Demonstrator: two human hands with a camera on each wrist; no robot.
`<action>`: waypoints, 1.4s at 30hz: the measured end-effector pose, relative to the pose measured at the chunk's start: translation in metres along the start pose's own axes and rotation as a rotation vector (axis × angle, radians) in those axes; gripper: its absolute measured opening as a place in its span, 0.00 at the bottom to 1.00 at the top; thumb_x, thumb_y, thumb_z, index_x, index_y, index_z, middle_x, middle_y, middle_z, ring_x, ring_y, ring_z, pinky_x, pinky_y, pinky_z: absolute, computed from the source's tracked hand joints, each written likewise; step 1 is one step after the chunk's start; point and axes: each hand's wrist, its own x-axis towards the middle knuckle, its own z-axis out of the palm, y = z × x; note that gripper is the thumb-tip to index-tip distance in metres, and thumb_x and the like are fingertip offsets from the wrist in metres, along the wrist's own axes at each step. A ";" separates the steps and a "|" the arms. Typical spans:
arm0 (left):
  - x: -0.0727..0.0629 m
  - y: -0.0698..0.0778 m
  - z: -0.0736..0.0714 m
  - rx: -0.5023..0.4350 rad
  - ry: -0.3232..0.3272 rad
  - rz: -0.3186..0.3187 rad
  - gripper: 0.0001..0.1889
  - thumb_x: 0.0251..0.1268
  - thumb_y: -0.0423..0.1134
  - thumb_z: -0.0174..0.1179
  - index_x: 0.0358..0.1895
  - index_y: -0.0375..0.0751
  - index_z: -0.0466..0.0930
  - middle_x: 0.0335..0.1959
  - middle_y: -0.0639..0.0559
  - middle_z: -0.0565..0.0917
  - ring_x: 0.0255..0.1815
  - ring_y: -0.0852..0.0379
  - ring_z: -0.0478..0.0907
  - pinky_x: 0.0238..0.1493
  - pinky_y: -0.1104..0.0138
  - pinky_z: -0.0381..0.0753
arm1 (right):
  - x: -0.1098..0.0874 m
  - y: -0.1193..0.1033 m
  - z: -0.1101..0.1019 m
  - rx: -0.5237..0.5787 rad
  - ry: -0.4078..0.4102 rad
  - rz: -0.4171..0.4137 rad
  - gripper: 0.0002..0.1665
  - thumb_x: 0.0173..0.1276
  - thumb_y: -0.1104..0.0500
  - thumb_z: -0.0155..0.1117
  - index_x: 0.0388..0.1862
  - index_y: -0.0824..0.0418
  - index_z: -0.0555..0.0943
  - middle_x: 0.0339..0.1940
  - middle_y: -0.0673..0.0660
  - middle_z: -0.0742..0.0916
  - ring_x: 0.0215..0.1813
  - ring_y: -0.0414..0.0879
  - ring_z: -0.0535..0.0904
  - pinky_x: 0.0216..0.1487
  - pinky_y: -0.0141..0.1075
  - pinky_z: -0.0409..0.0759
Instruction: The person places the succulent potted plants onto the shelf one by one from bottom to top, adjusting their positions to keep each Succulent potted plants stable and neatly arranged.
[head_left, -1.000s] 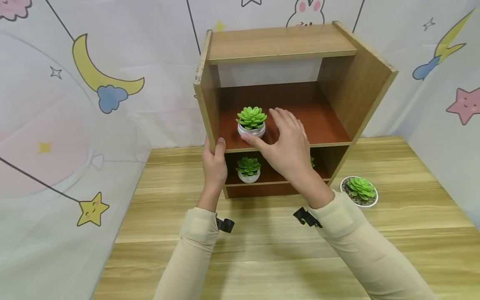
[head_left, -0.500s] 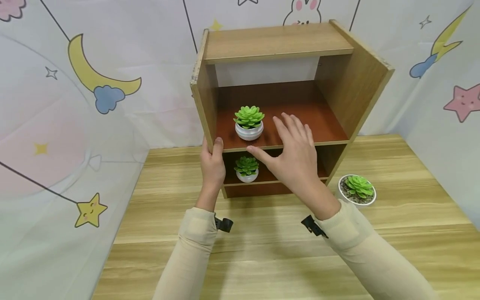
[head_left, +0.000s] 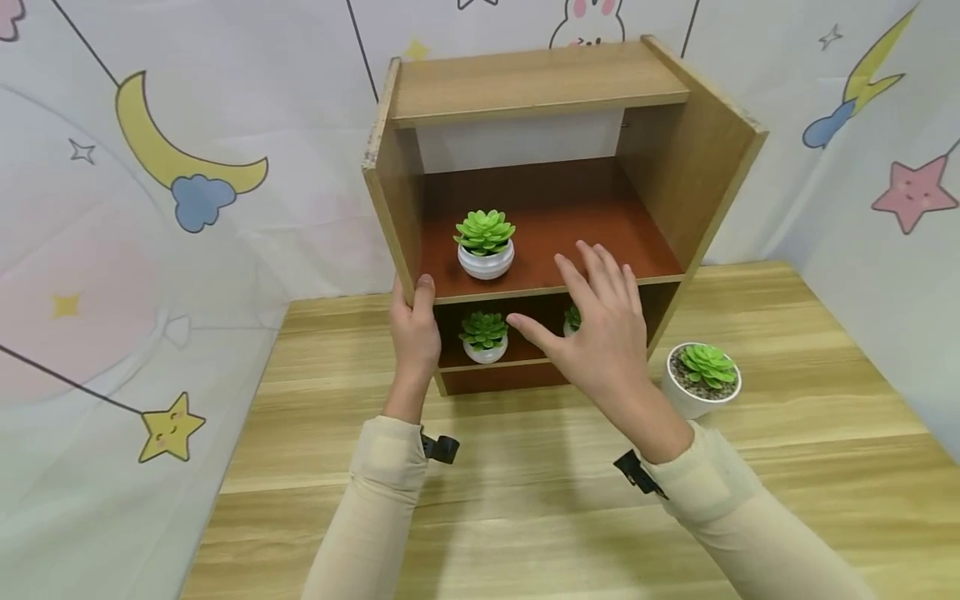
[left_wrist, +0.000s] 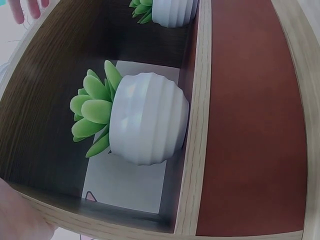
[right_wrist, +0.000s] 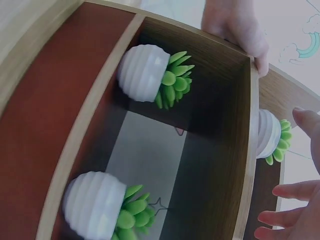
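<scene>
My left hand [head_left: 416, 333] grips the left side panel of a small wooden bookshelf [head_left: 540, 83], thumb in front and the other fingers hidden behind. My right hand [head_left: 603, 342] is held before the shelf's front with fingers spread and nothing between them. On the upper board, to the left, a potted artificial succulent [head_left: 486, 260] stands upright in a white pot, apart from the right hand. Two more are on the lower level: a left succulent [head_left: 484, 337], and a right succulent [head_left: 572, 320] mostly covered by the right hand in the head view. Both show fully or partly in the right wrist view.
Right of the shelf, on the wood-grain table [head_left: 510, 500], stands another succulent [head_left: 701, 379] in a white pot with pebbles. A pale curtain [head_left: 315, 208] with moon and star prints hangs behind and along the sides.
The right hand has drawn away from the upper succulent, down and to the right, its thumb leaving the pot. The left hand keeps its grip. The whole view has shifted slightly.
</scene>
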 end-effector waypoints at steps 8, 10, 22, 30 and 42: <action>-0.001 -0.001 0.001 0.004 0.008 -0.009 0.23 0.75 0.33 0.44 0.69 0.27 0.64 0.65 0.35 0.70 0.66 0.50 0.65 0.65 0.60 0.64 | -0.020 0.015 -0.007 0.004 0.084 -0.100 0.50 0.57 0.28 0.65 0.61 0.69 0.78 0.66 0.68 0.74 0.69 0.63 0.64 0.70 0.59 0.52; 0.000 -0.002 0.001 0.000 0.004 -0.010 0.23 0.75 0.33 0.44 0.69 0.27 0.64 0.65 0.36 0.70 0.66 0.50 0.65 0.65 0.60 0.63 | -0.025 0.019 -0.009 0.011 0.098 -0.111 0.50 0.60 0.28 0.62 0.61 0.69 0.78 0.66 0.69 0.74 0.69 0.64 0.64 0.69 0.59 0.52; 0.011 -0.040 -0.001 -0.004 0.044 0.022 0.25 0.73 0.41 0.46 0.68 0.33 0.67 0.64 0.44 0.73 0.66 0.55 0.66 0.65 0.61 0.63 | -0.049 0.043 -0.023 0.005 0.184 -0.079 0.48 0.57 0.30 0.66 0.60 0.68 0.78 0.65 0.67 0.76 0.69 0.61 0.66 0.68 0.61 0.55; 0.010 -0.038 0.000 0.007 0.060 -0.010 0.23 0.72 0.40 0.47 0.63 0.29 0.71 0.59 0.41 0.75 0.61 0.54 0.68 0.62 0.62 0.64 | -0.063 0.058 -0.032 0.010 0.208 -0.064 0.50 0.58 0.29 0.65 0.60 0.71 0.78 0.64 0.68 0.76 0.66 0.65 0.68 0.70 0.55 0.55; 0.010 -0.037 0.001 -0.006 0.068 0.006 0.22 0.71 0.41 0.48 0.61 0.28 0.71 0.56 0.43 0.76 0.59 0.55 0.68 0.61 0.63 0.64 | -0.088 0.080 -0.045 -0.003 0.255 0.039 0.51 0.54 0.29 0.69 0.61 0.69 0.77 0.64 0.66 0.77 0.67 0.63 0.68 0.69 0.54 0.59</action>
